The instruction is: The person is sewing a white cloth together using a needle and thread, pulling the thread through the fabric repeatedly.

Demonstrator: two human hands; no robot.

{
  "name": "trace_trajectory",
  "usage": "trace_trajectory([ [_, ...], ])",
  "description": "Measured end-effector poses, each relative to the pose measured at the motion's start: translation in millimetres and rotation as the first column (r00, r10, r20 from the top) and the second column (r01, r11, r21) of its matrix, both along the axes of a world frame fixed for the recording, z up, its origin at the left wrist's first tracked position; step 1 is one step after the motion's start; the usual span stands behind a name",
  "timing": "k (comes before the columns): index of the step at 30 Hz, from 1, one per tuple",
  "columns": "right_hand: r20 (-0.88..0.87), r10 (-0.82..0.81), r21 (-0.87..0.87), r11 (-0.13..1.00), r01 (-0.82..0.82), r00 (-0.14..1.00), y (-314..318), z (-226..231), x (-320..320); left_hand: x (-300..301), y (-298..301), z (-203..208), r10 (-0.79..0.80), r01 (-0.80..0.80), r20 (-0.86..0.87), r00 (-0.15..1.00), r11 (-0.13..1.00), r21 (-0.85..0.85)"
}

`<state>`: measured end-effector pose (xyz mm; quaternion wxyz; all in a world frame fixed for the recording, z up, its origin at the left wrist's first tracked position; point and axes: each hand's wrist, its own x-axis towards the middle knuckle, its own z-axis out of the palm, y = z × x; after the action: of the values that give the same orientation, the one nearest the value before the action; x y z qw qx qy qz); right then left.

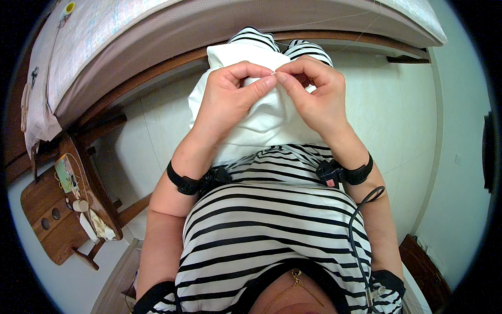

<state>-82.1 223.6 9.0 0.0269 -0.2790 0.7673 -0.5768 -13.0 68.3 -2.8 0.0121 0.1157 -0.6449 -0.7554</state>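
My left hand point(232, 94) and my right hand point(316, 91) meet above my lap, thumb and forefinger of each pinched together. Between their touching fingertips shows a tiny bit of white thread point(273, 73); its exact shape is too small to make out. A large white cloth point(261, 123) lies draped over my striped lap beneath both hands. Past my right hand, a thin pale thread point(361, 35) stretches up toward the bed.
A bed with a pale cover point(172, 36) spans the far side, its wooden frame near my knees. On its left lie dark scissors point(34, 76) and a yellow spool point(69, 8). At left, a wooden chair point(39, 209) holds small items. A pale wall point(463, 104) stands at right.
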Motion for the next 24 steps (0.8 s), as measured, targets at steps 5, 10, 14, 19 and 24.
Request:
trace_trajectory([
  [5,-0.064,0.068,0.08,0.995,-0.063,0.996,5,5,-9,0,-1,3,-0.024,0.025,0.028,0.999,0.999,-0.04],
  [10,-0.186,0.204,0.192,0.967,-0.168,0.961,3,20,-25,0,1,2,-0.065,0.066,0.019,0.998,0.996,-0.063],
  [14,-0.133,0.375,0.185,0.919,-0.348,0.918,-7,19,-36,1,-1,1,-0.083,0.084,0.017,0.996,0.993,-0.079],
  [19,0.289,0.27,0.038,0.955,-0.293,0.918,-1,-3,-37,2,-1,9,-0.044,0.047,0.062,0.997,0.998,-0.051],
  [24,0.417,0.229,0.047,0.961,-0.273,0.88,11,-4,-35,1,-2,8,-0.018,0.018,0.081,0.997,1.0,-0.005],
])
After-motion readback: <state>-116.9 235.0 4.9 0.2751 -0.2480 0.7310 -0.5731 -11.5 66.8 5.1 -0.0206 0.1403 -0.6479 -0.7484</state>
